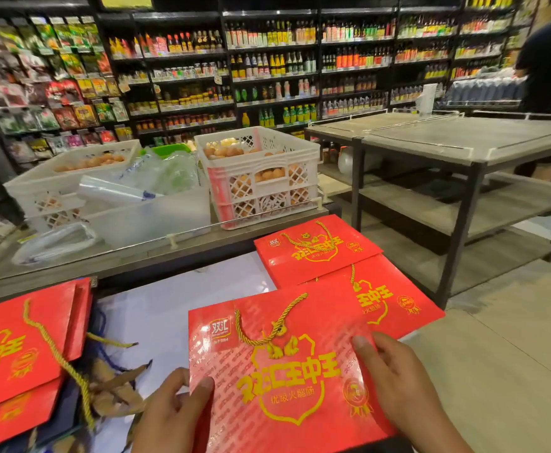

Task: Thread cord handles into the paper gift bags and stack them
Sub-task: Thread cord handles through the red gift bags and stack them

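**Two hands set a threaded bag on the stack**

Both hands, left hand and right hand, pinch the flat red paper gift bag by its side edges, its gold twisted cord handle already in. Stacking seems underway; next, lower it squarely onto the two red bags beyond. Two more lie left.

left hand lower centre, thumb on top, pinching | right hand lower right, thumb on top, pinching
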Available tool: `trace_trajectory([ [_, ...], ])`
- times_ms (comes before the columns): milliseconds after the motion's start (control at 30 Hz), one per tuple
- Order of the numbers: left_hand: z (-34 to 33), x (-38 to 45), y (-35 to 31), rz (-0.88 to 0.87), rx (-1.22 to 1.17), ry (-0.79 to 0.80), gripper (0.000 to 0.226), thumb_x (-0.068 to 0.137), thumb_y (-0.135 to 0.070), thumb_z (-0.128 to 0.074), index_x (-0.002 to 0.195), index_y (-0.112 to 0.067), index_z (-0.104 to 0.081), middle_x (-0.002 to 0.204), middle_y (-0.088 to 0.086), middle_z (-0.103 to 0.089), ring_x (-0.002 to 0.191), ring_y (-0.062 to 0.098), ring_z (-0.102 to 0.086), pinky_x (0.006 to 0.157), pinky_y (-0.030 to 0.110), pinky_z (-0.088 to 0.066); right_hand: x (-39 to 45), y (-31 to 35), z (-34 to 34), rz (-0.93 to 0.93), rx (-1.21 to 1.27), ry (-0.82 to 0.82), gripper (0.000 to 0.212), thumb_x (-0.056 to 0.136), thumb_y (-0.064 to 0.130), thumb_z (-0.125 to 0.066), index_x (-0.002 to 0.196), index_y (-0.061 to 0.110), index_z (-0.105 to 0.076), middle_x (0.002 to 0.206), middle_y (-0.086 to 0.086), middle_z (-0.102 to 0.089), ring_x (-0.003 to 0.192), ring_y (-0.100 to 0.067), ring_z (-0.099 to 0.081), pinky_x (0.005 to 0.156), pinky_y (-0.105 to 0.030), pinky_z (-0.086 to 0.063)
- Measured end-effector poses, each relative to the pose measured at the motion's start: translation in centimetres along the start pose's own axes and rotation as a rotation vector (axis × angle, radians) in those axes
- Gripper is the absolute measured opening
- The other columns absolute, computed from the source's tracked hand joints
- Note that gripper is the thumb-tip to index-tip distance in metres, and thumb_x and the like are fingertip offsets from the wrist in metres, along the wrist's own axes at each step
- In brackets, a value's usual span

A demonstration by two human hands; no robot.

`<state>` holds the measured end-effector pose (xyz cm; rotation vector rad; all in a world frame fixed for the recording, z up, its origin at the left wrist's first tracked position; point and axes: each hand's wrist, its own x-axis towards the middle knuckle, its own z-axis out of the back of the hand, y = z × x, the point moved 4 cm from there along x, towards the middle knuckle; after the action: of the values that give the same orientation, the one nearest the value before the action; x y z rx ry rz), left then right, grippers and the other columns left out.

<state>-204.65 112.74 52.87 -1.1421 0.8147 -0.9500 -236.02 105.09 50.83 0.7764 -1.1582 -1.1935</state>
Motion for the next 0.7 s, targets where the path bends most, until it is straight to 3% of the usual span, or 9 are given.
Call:
trace_trajectory([
  [33,-0.8,0.1,-0.3,0.018,0.012,0.036,0.032,0.095,-0.008,-0.070,0.067,-0.014,-0.058,0.052,0.014,-0.062,0.041,0.014,-0.049,0.050,0.024,-0.036,0.5,-0.1,1.0,0.016,-0.028,-0.014,0.050,0.100,0.058,-0.053,0.064,0.025,-0.044,0.055,0.013,-0.038,0.054,-0.007,-0.039,0.053,-0.026,-0.032],
  [100,-3.0,0.6,-1.3,0.064,-0.001,0.094,0.029,0.095,-0.010,-0.072,0.074,-0.001,-0.054,0.054,0.015,-0.064,0.038,0.012,-0.051,0.044,0.020,-0.038,1.9,-0.8,3.4,0.025,-0.125,-0.044,0.050,0.103,0.050,-0.053,0.063,0.023,-0.038,0.055,0.013,-0.031,0.052,-0.003,-0.033,0.051,-0.028,-0.026],
  [200,-6.9,2.1,-2.5,0.022,0.054,0.205,0.036,0.088,-0.025,-0.076,0.069,-0.008,-0.050,0.049,0.011,-0.057,0.041,0.018,-0.050,0.055,0.025,-0.038,4.8,-2.3,7.2,-0.020,-0.338,-0.088,0.049,0.100,0.046,-0.058,0.061,0.021,-0.042,0.050,0.009,-0.040,0.049,-0.009,-0.041,0.054,-0.033,-0.036],
  [300,-10.5,4.6,-2.6,-0.013,0.172,0.256,0.036,0.099,-0.019,-0.067,0.073,-0.002,-0.049,0.049,0.011,-0.059,0.042,0.021,-0.055,0.048,0.027,-0.044,8.2,-3.4,10.4,-0.050,-0.520,-0.150,0.047,0.096,0.049,-0.064,0.061,0.019,-0.052,0.054,0.005,-0.055,0.055,-0.011,-0.054,0.058,-0.041,-0.042],
  [433,-14.0,8.0,-3.5,-0.113,0.398,0.235,0.042,0.099,-0.041,-0.064,0.067,-0.014,-0.057,0.059,0.001,-0.072,0.057,0.014,-0.069,0.069,0.038,-0.058,12.3,-4.6,11.6,-0.103,-0.703,-0.170,0.020,0.093,0.053,-0.066,0.097,0.034,-0.063,0.073,0.011,-0.064,0.076,-0.018,-0.065,0.066,-0.037,-0.050],
  [500,-15.0,9.0,-4.1,-0.166,0.550,0.200,0.044,0.098,-0.047,-0.062,0.068,-0.016,-0.058,0.063,-0.001,-0.070,0.064,0.010,-0.067,0.067,0.034,-0.055,13.9,-5.3,11.0,-0.119,-0.801,-0.098,0.029,0.093,0.054,-0.063,0.114,0.034,-0.062,0.088,0.009,-0.066,0.092,-0.023,-0.068,0.075,-0.038,-0.054],
  [633,-16.0,9.1,-5.2,-0.338,0.838,0.134,0.039,0.096,-0.055,-0.059,0.074,-0.025,-0.046,0.075,-0.009,-0.059,0.076,0.014,-0.059,0.064,0.034,-0.044,14.6,-5.5,10.0,-0.045,-0.927,-0.068,0.038,0.094,0.049,-0.056,0.130,0.037,-0.057,0.111,0.003,-0.059,0.108,-0.024,-0.062,0.083,-0.042,-0.055],
  [700,-16.4,8.6,-5.9,-0.582,0.853,0.078,0.026,0.094,-0.048,-0.060,0.084,-0.032,-0.042,0.086,-0.014,-0.053,0.084,0.016,-0.058,0.066,0.031,-0.041,14.2,-5.3,9.2,0.042,-0.956,-0.064,0.049,0.094,0.051,-0.053,0.142,0.038,-0.049,0.125,0.005,-0.054,0.117,-0.023,-0.055,0.093,-0.044,-0.053],
])
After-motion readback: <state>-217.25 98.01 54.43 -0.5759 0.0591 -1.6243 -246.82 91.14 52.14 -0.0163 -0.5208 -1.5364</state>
